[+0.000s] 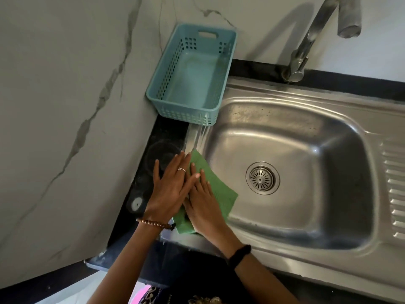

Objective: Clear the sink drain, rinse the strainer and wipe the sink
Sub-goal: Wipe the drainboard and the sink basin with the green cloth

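Both flat hands, left (169, 189) and right (202, 199), press the green cloth (221, 189) on the sink (285, 132) rim.

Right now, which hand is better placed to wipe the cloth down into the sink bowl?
Probably the right hand: it lies flat on the green cloth on the sink rim, nearest the bowl. The left hand sits toward the counter, only overlapping the cloth's edge.

I have one view only, a wide-angle camera worn on the head, looking forward and steeply down from close above the sink (285, 150) and the dark counter (162, 150). The frame sits tilted, edges bowed, and the nearest bottom strip looks blurred, probably clothing.
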The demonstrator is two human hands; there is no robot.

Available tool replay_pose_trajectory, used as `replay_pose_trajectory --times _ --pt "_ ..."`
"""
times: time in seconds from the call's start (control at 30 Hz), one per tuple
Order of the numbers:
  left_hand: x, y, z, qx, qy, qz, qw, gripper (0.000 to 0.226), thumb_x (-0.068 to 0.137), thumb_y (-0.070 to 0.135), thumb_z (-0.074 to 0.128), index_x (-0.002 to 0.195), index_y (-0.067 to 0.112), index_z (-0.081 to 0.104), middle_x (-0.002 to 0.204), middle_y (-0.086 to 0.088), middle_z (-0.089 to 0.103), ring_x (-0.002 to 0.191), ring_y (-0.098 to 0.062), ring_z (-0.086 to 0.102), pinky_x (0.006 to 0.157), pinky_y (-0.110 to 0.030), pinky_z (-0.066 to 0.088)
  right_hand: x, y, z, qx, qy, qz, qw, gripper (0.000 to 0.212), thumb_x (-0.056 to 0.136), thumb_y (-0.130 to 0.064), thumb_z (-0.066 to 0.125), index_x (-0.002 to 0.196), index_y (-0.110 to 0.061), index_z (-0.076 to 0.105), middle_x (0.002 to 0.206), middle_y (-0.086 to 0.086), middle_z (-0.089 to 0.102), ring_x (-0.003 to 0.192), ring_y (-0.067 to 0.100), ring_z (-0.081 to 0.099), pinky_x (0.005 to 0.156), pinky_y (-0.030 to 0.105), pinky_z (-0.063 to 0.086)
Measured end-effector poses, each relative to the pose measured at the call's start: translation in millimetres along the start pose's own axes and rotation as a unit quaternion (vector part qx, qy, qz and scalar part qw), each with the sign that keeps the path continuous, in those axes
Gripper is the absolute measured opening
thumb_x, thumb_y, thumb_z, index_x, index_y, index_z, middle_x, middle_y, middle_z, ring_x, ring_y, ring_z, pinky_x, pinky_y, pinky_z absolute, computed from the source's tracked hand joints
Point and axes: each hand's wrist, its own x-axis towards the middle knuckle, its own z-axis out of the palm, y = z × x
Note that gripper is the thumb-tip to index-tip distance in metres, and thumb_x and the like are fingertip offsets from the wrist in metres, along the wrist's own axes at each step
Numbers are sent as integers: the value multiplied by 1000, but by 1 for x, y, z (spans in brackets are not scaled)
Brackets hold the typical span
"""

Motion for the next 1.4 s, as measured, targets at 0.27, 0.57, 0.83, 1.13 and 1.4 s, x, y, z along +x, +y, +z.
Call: replay_pose_trajectory --times 0.27,0.57,0.83,1.13,1.4 --pt "20 3 -1 -4 24 -17 1000 85 75 69 3 147 24 12 157 9 4 136 9 -4 110 -32 -21 58 28 -44 117 73 1 990 60 95 -43 25 150 -24 7 159 -3 4 146 16 -1 120 43 13" --pt "27 7 6 7 49 -33 998 79 80 61 5 146 21 18 155 5 18 141 0 11 106 -27 -26 61 17 -21 322 143 18 936 59 99 -23 36 145 -26 0 153 -13 -10 146 13 -5 120 45 13" --pt "34 10 15 42 79 -7 996 83 86 65 -1 141 13 34 151 -2 30 137 -3 14 110 -37 -18 47 20 -8 381 158 35 910 60 96 -52 24 146 -24 5 157 -4 -2 147 11 2 121 39 11" --pt "40 16 16 73 43 -3 996 71 94 55 9 139 8 36 145 -6 41 133 -6 21 110 -35 -17 112 55 -39 393 223 25 892 58 94 -15 33 149 -8 16 156 10 20 143 20 25 116 41 25" --pt "46 22 19 117 92 6 989 64 96 52 10 142 10 27 148 -6 36 136 -10 23 112 -40 -8 158 88 -86 17 250 -13 968 56 98 -6 39 149 -9 16 158 10 12 146 26 7 120 42 5"
